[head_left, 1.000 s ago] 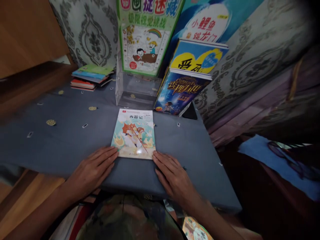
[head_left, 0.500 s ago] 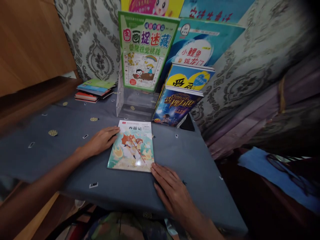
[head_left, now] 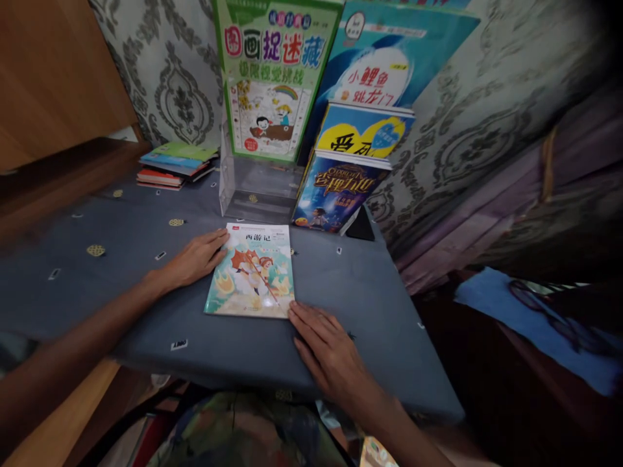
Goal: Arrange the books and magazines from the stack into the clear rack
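Observation:
A thin picture-covered book lies flat and closed on the dark tablecloth, its cover facing up. The fingertips of my left hand touch its upper left edge, with the fingers stretched out. At the lower right corner, my right hand rests low over the cloth with extended fingers, and the tips meet the book's edge. Neither hand is wrapped round the book. Just behind it stands a clear plastic book rack holding a green-bordered book.
More books stand at the right of the rack, including a blue-covered book and a yellow-and-blue book. A dark flat object lies behind them. Several thin books form a stack at the back left. The tablecloth ends at the right edge.
The whole scene sits slightly higher and further left as my head view shifts. The book and both hands keep the same positions relative to each other.

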### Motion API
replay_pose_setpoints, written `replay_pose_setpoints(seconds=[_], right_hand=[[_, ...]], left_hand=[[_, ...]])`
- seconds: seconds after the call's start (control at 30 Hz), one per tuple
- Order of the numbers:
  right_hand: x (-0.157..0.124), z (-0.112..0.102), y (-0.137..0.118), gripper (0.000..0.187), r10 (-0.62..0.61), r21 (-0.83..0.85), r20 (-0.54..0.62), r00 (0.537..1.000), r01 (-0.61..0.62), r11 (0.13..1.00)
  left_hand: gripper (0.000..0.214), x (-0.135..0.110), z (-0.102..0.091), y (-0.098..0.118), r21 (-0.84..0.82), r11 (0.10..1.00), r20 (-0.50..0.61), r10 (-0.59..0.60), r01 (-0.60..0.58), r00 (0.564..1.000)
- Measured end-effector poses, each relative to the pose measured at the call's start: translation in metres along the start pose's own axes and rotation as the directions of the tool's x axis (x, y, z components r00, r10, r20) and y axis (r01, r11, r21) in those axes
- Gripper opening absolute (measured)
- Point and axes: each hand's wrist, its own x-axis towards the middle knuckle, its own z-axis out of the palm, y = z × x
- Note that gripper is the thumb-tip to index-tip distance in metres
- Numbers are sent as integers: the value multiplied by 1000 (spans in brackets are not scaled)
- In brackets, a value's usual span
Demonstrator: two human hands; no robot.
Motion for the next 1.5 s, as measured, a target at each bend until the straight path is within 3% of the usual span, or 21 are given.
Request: replay_pose_setpoints(seconds=[0.33, 0.53, 0.7, 0.9, 1.2, 1.33, 1.5], right_hand=[[1, 1, -2, 47, 21, 54, 22, 1000, -22, 998], [2, -3, -4, 48, 29, 45, 29, 999, -30, 999], [2, -5, -6, 45, 38, 30, 27, 999, -38, 999], [1, -8, -7, 34, 45, 37, -46, 998, -43, 998], [3, -11, -9, 37, 76, 74, -55, 996, -72, 995], [1, -12, -10, 35, 72, 78, -62, 996, -67, 995], [0, -13, -11, 32, 90, 74, -76, 993, -84, 994]], left_hand=[[51, -71, 3, 44, 121, 991, -124, 73, -58, 990], [36, -86, 5, 77, 238, 950, -189, 252, -204, 949], [38, -87, 10, 116, 251, 897, -111, 401, -365, 909], [47, -75, 14, 139, 202, 869, 4, 461, -452, 887], [31, -47, 5, 145, 146, 866, -29, 487, -478, 873], [31, -17, 8, 138, 157, 864, -9, 486, -478, 874], [33, 38, 18, 120, 185, 897, -16, 411, -402, 911]])
